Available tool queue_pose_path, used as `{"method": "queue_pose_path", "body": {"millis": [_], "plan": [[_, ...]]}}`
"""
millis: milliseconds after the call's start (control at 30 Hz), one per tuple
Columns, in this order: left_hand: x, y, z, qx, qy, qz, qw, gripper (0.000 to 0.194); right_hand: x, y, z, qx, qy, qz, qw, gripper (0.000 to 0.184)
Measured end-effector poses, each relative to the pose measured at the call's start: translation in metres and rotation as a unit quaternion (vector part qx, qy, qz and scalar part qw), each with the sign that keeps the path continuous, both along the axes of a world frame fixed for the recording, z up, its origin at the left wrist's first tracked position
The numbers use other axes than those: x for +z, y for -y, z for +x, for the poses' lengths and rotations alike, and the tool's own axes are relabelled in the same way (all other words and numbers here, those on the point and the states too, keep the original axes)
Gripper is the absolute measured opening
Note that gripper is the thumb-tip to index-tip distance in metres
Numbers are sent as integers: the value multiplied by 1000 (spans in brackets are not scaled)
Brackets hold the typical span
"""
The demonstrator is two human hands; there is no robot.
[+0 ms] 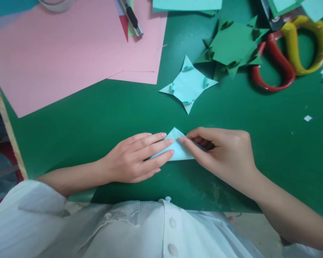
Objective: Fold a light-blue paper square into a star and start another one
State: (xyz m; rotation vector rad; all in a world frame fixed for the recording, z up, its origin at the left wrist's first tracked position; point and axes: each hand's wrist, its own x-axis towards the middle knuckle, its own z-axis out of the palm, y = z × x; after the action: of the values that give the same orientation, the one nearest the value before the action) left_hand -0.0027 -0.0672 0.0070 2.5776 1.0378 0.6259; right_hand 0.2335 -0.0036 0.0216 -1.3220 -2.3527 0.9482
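Observation:
A light blue sheet of paper folded into a triangle (177, 154) lies on the green table in front of me, its peak pointing away. My left hand (140, 156) rests flat across its left side, fingers stretched out. On the right slope, my right hand (220, 150) pinches the paper's edge between thumb and curled fingers. Just beyond the triangle lies a light blue four-pointed paper star (188, 85) with small curled flaps. A green paper star with several points (233, 44) sits farther back on the right.
Pink paper sheets (78, 53) spread over the back left, with a utility knife (133, 19) on top. Scissors with red and yellow handles (274, 64) lie at the back right. A small white paper scrap (308, 118) lies nearer. The green table (70, 125) ends at my shirt.

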Motion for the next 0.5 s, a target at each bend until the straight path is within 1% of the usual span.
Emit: {"method": "queue_pose_path", "body": {"millis": [67, 100, 233, 500], "plan": [[-1, 0, 0, -40, -35, -2, 999, 41, 0, -2, 0, -1, 6, -6, 1000, 27], [-1, 0, 0, -46, -51, -5, 998, 43, 0, -2, 0, -2, 10, -8, 1000, 27], [0, 1, 0, -43, -90, -14, 995, 49, 0, -2, -1, 0, 22, -4, 1000, 29], [4, -1, 4, -22, -145, -29, 989, 53, -1, 1, -1, 0, 40, 17, 999, 26]]}}
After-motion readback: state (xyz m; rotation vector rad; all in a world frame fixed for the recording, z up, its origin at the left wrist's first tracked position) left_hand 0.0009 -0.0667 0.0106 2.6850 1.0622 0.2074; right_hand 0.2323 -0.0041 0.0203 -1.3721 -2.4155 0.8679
